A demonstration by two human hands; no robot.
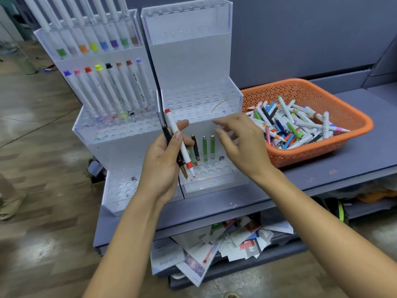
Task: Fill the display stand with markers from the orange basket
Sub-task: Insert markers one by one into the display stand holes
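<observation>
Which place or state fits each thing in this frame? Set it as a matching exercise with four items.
Things:
1. red marker
2. green pens
3. basket
4. right hand

Places or states:
a. standing in holes of the stand
b. open, holding nothing
c. held in the left hand
d. on the shelf, right of the stand

Pairs: 1-c, 2-a, 3-d, 4-b

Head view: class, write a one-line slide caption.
Left hand holds a red-capped marker and a black pen at the display stand; right hand open near the orange basket.
</observation>
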